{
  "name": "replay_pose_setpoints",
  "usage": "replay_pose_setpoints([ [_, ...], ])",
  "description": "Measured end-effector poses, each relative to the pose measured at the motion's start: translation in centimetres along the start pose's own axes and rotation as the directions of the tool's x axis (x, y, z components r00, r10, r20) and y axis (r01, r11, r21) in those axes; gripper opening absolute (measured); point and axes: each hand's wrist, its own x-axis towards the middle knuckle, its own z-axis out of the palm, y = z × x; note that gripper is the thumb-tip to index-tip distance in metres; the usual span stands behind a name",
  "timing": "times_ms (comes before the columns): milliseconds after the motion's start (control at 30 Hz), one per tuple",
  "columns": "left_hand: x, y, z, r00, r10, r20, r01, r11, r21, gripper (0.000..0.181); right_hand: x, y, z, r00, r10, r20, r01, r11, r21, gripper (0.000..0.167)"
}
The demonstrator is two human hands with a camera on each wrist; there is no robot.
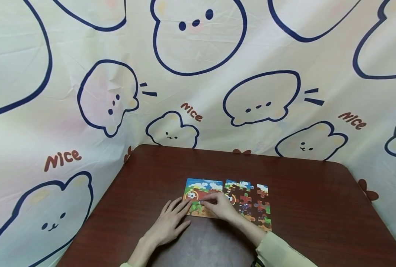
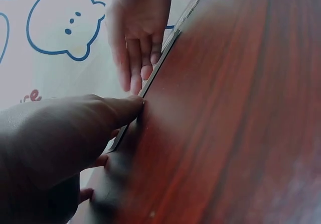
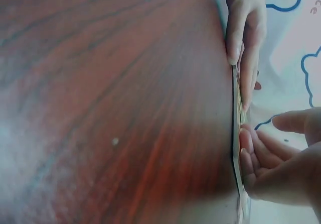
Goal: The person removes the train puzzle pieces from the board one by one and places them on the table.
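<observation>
In the head view my left hand (image 1: 167, 225) lies with spread, straight fingers. Its fingertips touch the left edge of a colourful picture puzzle board (image 1: 209, 183), and the thumb reaches toward its front edge. My right hand (image 1: 222, 207) is over the middle of the board, fingers bent toward its surface. Thumb and forefinger lie near each other there; whether a piece is between them is too small to tell. From the right wrist, the right hand's curled fingertips (image 3: 246, 138) are at the board, one digit held apart above. Loose puzzle pieces (image 1: 245, 201) lie right of the board.
The dark reddish-brown wooden table (image 1: 144, 178) extends around the board on every side. A pale curtain (image 1: 211, 92) printed with cartoon bears hangs behind and beside the table. One loose piece (image 1: 262, 190) sits at the far right of the group.
</observation>
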Motion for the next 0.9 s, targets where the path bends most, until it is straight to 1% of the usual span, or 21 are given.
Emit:
replay_pose_setpoints([
  [100, -0.1, -0.3, 0.4, 0.999, 0.024, -0.031, -0.023, 1.0, 0.019, 0.061, -0.2, -0.1, 0.0, 0.996, 0.092, 0.004, -0.092, 0.993, 0.078, 0.025],
  [167, -0.1, -0.5, 0.6, 0.997, 0.049, -0.052, -0.048, 0.998, 0.032, 0.061, -0.4, -0.2, -0.1, 0.992, 0.122, 0.021, -0.124, 0.986, 0.111, 0.027],
  [267, -0.1, -0.8, 1.0, 0.995, 0.071, -0.07, -0.068, 0.997, 0.041, 0.061, -0.4, -0.3, -0.2, 0.992, 0.121, 0.042, -0.126, 0.984, 0.124, 0.03],
  [300, -0.1, -0.9, 1.1, 0.995, 0.071, -0.067, -0.069, 0.997, 0.036, 0.061, -0.4, -0.3, -0.2, 0.992, 0.118, 0.048, -0.123, 0.985, 0.124, 0.031],
  [400, 0.0, -1.1, 1.4, 0.996, 0.061, -0.066, -0.06, 0.998, 0.018, 0.062, -0.4, -0.1, -0.3, 0.995, 0.079, 0.059, -0.085, 0.989, 0.119, 0.031],
  [567, 0.4, -1.5, 2.0, 0.996, 0.047, -0.073, -0.047, 0.999, 0.0, 0.064, -0.2, 0.3, -0.2, 0.998, 0.017, 0.061, -0.022, 0.996, 0.083, 0.03],
  [733, 0.4, -1.6, 2.2, 0.996, 0.044, -0.08, -0.045, 0.999, -0.003, 0.064, 0.2, 0.2, 0.0, 0.995, 0.009, 0.096, -0.016, 0.997, 0.075, 0.039],
  [800, 0.2, -1.4, 2.0, 0.995, 0.045, -0.084, -0.045, 0.999, 0.002, 0.064, 0.4, -0.1, 0.0, 0.994, 0.019, 0.112, -0.029, 0.996, 0.088, 0.043],
  [900, 0.1, -0.9, 1.4, 0.996, 0.045, -0.078, -0.044, 0.999, 0.02, 0.063, 0.6, -0.5, 0.1, 0.991, 0.053, 0.122, -0.068, 0.99, 0.122, 0.047],
])
